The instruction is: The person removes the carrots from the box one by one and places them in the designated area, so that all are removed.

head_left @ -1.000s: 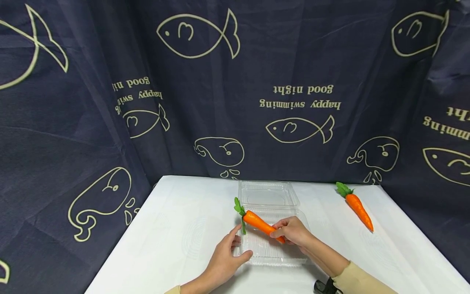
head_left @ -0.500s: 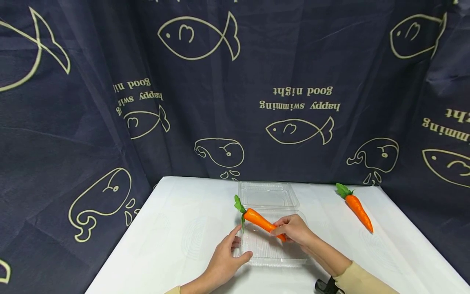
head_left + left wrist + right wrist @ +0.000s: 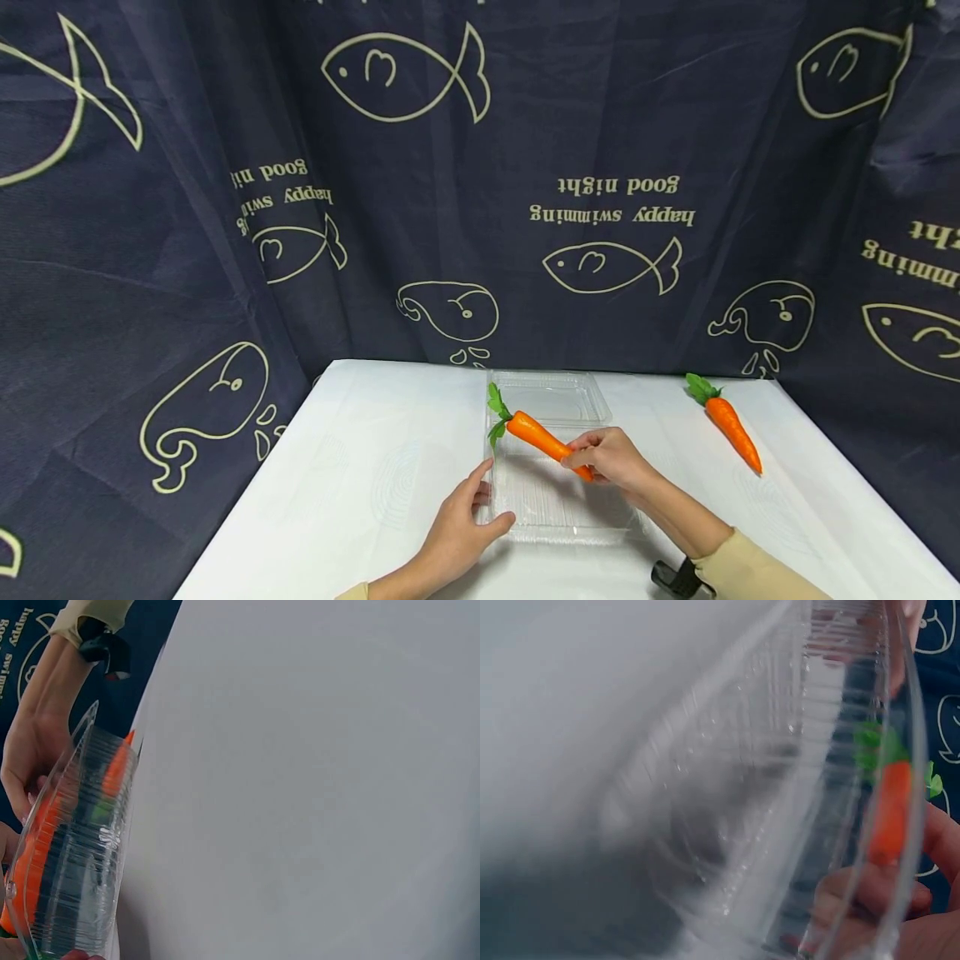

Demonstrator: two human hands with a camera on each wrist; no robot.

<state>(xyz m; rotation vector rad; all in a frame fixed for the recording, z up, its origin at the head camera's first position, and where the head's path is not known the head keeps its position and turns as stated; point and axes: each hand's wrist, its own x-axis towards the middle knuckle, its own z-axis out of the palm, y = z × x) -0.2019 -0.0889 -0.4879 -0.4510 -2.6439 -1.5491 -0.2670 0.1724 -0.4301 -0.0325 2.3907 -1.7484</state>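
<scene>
My right hand [image 3: 613, 458] pinches an orange carrot [image 3: 538, 435] near its narrow tip. The carrot slants over a clear plastic clamshell box [image 3: 558, 532], its green leaves pointing to the far left. Lying back behind the base is the box's lid [image 3: 551, 402]. At the base's near left corner, my left hand [image 3: 461, 527] has its fingers spread along the side, thumb over the front edge. The left wrist view shows the carrot [image 3: 31, 874] through the box wall. Through the clear plastic in the right wrist view, the carrot [image 3: 891, 817] is partly blurred.
A second carrot [image 3: 733, 432] with green leaves lies on the right part of the white table [image 3: 360, 483]. A dark curtain [image 3: 480, 167] with fish and whale outlines hangs behind and at both sides. A black wrist device [image 3: 678, 577] sits under the right sleeve.
My right hand has moved the carrot a little away from me and to the right, lifting its leafy end toward the lid. The left hand has stayed in place.
</scene>
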